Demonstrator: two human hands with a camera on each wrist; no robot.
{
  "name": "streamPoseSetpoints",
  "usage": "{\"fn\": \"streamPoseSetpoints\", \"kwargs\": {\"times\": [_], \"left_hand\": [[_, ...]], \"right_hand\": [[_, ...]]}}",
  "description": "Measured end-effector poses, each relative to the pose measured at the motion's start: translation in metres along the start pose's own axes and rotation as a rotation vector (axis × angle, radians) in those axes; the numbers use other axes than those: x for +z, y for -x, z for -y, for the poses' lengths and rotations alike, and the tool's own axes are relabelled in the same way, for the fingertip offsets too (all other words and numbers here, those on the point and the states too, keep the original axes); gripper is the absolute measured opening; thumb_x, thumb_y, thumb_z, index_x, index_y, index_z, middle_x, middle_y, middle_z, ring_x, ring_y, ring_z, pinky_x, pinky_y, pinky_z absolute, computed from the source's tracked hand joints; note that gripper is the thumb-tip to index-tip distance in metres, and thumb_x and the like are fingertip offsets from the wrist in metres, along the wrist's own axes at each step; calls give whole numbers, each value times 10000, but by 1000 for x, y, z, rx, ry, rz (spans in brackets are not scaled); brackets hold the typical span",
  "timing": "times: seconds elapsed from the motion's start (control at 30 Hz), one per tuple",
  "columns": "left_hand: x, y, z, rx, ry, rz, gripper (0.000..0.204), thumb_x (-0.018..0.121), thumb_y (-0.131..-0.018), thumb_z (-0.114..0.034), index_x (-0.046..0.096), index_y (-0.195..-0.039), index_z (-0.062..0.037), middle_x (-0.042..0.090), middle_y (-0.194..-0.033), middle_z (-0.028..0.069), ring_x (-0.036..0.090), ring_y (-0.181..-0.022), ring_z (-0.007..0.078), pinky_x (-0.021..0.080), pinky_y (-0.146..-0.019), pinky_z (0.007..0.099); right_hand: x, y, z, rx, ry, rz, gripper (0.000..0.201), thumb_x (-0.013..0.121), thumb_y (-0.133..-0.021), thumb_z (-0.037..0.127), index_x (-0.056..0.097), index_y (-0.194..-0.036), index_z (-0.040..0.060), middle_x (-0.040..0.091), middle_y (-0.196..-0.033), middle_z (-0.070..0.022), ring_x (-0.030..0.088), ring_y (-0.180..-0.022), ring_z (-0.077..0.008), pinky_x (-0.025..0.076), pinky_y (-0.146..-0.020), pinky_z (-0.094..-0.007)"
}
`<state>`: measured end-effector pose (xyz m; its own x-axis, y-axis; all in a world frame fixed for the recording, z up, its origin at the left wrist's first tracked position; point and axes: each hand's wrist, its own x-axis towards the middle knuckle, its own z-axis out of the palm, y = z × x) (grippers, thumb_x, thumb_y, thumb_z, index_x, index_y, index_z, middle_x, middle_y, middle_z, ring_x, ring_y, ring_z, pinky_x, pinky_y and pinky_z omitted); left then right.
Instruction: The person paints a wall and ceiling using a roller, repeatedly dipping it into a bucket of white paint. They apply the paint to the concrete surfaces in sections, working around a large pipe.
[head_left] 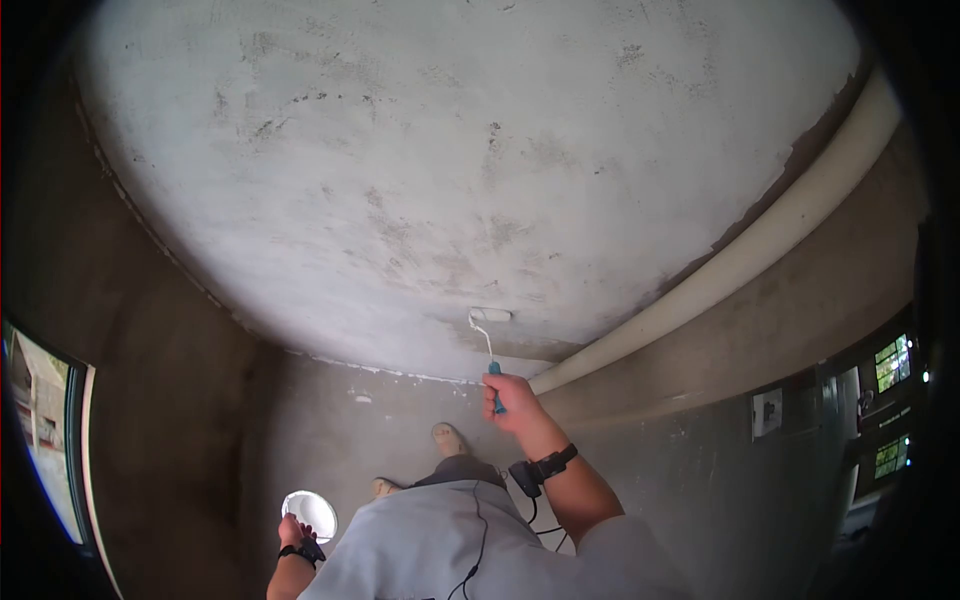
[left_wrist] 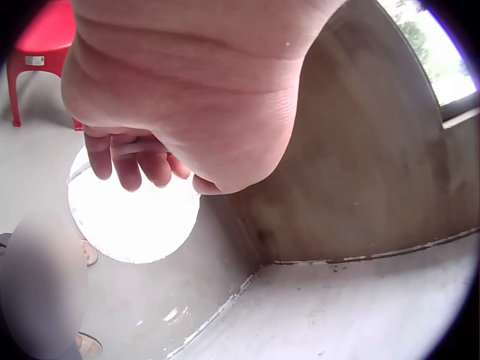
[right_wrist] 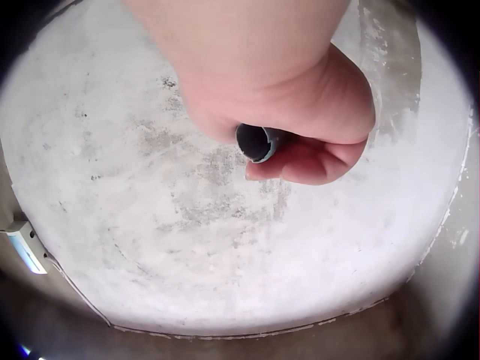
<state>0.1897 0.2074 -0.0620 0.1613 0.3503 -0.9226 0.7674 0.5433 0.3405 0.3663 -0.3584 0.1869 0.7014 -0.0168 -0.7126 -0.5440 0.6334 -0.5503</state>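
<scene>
In the head view my right hand [head_left: 512, 402] grips the teal handle of a paint roller [head_left: 492, 315]. Its white sleeve lies against the patchy white-painted wall [head_left: 420, 220], low down and a little right of centre. The right wrist view shows the handle's hollow butt end [right_wrist: 257, 143] sticking out of the curled fingers; the roller head is hidden there. Down at my left side, my left hand [head_left: 294, 530] carries a white bucket [head_left: 318, 512]. In the left wrist view the fingers curl round its white handle grip [left_wrist: 141, 147], and the bucket hangs below the hand, its inside washed out by glare.
A thick pale pipe [head_left: 740, 240] runs along the right edge of the painted wall. Bare grey-brown walls stand on both sides, with a window [head_left: 45, 430] at the left. Behind the bucket is a red plastic stool [left_wrist: 46, 41]. My shoes [head_left: 448, 438] are close to the wall's foot.
</scene>
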Motion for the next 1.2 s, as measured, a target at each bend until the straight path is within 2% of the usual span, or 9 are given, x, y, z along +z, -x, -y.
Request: {"fn": "streamPoseSetpoints", "kwargs": {"times": [0.03,0.13,0.4,0.67,0.77,0.93,1.07,1.13,1.2], "left_hand": [[1,-1,-8,1,-11,-3,117,485,-839,-250,418,-780,-175,361,-667,-12,384,-616,190,345,-644,388],[7,-4,-32,52,-99,-77,285,508,-867,-307,505,-1043,-83,479,-784,74,522,-627,217,444,-569,421],[3,14,-70,122,-145,-140,233,501,-849,-269,516,-967,-68,466,-759,76,528,-635,225,450,-570,423],[30,63,-127,156,-56,-236,137,489,-839,-235,477,-805,-103,419,-679,50,498,-584,213,408,-493,394],[42,69,-155,183,-78,-187,153,478,-838,-230,456,-757,-102,411,-649,52,499,-571,219,415,-493,398],[59,50,-204,155,-218,-101,178,453,-829,-201,432,-684,-100,400,-591,56,481,-517,238,413,-470,415],[75,10,-238,102,-362,18,167,472,-847,-223,444,-717,-122,410,-601,46,488,-536,235,431,-541,435],[98,1,-254,119,-462,-22,183,488,-872,-271,445,-762,-131,417,-615,39,496,-566,226,442,-618,456],[107,-25,-273,70,-497,98,174,500,-878,-314,450,-833,-154,447,-690,28,523,-683,226,427,-707,467]], "right_hand": [[-2,-3,-2,2,-10,-6,197,595,-875,154,482,-725,96,479,-605,-7,454,-500,-147,365,-468,-314],[-9,-29,1,68,-42,16,167,601,-874,153,494,-751,116,473,-611,18,444,-503,-126,339,-471,-293],[-57,-160,-1,376,-210,16,162,565,-853,101,487,-711,113,456,-583,36,424,-490,-102,311,-464,-271],[-98,-251,-6,505,-112,-17,163,531,-816,68,468,-673,111,432,-552,35,409,-479,-105,317,-468,-267],[-92,-247,-5,550,-94,-103,161,539,-807,64,469,-669,109,437,-559,19,394,-473,-115,321,-471,-268],[-82,-225,-22,344,-88,-32,190,570,-825,96,480,-657,110,468,-578,2,444,-488,-132,331,-474,-272],[-56,-172,-31,222,-130,-113,211,593,-839,130,492,-654,112,481,-586,-1,473,-499,-133,346,-472,-284],[-43,-143,-39,111,-55,-84,212,602,-852,155,506,-669,109,478,-583,0,479,-495,-132,361,-457,-298],[-19,-106,-46,17,28,-158,197,601,-857,163,524,-690,92,500,-592,-10,492,-487,-129,377,-443,-304]]}}
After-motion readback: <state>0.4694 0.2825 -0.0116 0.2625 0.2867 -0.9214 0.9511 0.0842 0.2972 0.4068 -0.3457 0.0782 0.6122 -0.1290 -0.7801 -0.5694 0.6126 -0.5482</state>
